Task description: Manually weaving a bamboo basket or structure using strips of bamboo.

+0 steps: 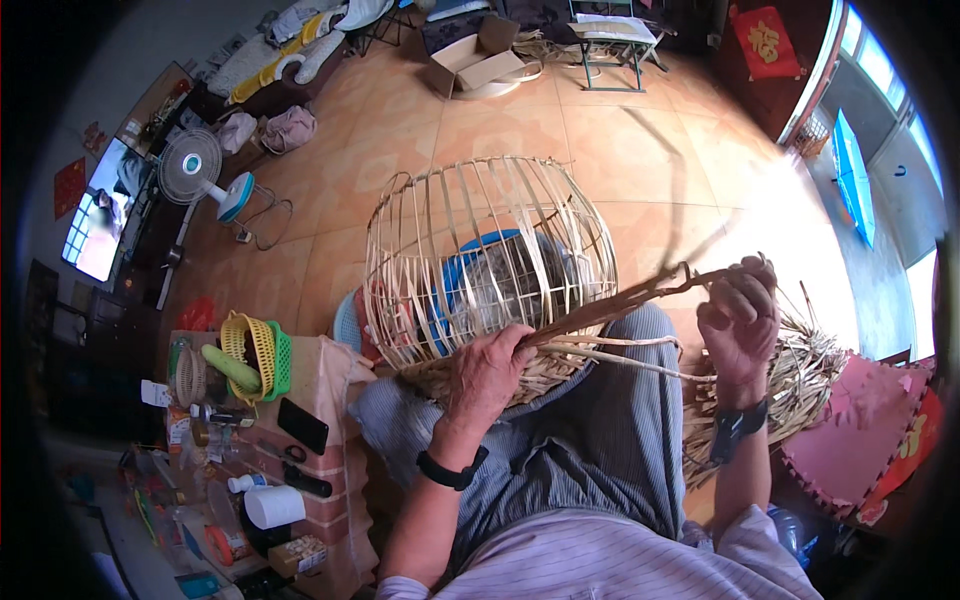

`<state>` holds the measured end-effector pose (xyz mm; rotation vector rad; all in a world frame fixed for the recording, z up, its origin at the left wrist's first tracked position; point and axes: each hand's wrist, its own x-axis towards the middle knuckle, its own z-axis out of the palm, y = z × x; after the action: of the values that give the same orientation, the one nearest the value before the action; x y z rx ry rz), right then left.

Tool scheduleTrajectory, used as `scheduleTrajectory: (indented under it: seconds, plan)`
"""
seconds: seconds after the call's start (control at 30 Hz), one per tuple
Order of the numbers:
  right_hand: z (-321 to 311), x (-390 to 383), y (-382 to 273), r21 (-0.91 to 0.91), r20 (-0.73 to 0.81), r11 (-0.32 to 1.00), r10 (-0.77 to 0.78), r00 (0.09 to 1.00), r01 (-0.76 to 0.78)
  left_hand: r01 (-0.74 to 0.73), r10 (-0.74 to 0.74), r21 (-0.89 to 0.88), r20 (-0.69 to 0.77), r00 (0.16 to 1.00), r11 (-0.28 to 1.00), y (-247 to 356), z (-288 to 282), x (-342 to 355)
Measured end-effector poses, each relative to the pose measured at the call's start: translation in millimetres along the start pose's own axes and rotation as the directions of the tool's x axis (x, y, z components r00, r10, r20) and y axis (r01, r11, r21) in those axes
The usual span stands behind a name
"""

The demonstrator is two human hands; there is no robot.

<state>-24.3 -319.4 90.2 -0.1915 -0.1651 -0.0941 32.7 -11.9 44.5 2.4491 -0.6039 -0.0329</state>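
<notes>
A partly woven basket [548,382] rests against my knees, with a dense woven band near me and bare upright ribs spreading beyond it. My left hand [485,372] lies on this woven band, fingers closed round one end of a long brown dried-leaf strip [612,306]. To the right, my raised right hand [742,312] pinches the other end, so the strip slants upward between both hands. Below it, thin pale weaving strands [630,360] stick out from the basket toward the right. Through the ribs shows a blue-rimmed container [450,300].
A bundle of dried strips [800,365] lies right of my leg, by a pink mat [850,430]. On the left, a cluttered table [335,400] bears a yellow basket [245,340] and a phone [303,426]. A fan [192,168] and an open cardboard box [478,65] stand farther off.
</notes>
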Motion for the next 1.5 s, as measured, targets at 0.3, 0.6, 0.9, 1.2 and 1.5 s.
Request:
scheduleTrajectory:
  seconds: [0.3,0.6,0.9,1.2,1.5]
  plan:
    - [-29.5,-11.1,94.3,-0.884,-0.353,0.158,0.390,0.851,-0.439,0.053,-0.054,0.016,0.009,0.999,0.998,7.1,1.8,1.6]
    - [-57.3,41.9,115.3,-0.834,-0.287,0.422,0.216,0.933,-0.355,0.014,-0.015,0.075,0.004,1.000,0.997,5.9,4.7,1.0]
    - [-69.4,52.3,125.7,-0.731,-0.490,0.481,0.125,0.863,-0.484,-0.051,0.155,0.597,-0.124,0.980,0.800,6.0,59.4,-24.5]
    - [-56.1,76.7,122.9,-0.973,-0.086,0.166,0.380,0.921,-0.159,0.058,0.006,0.823,-0.074,0.997,0.565,26.7,76.6,-18.7]
    - [-37.8,48.9,123.8,-0.806,0.445,-0.291,0.278,0.851,0.516,-0.022,0.090,0.863,-0.027,0.996,0.505,25.9,69.1,-18.7]
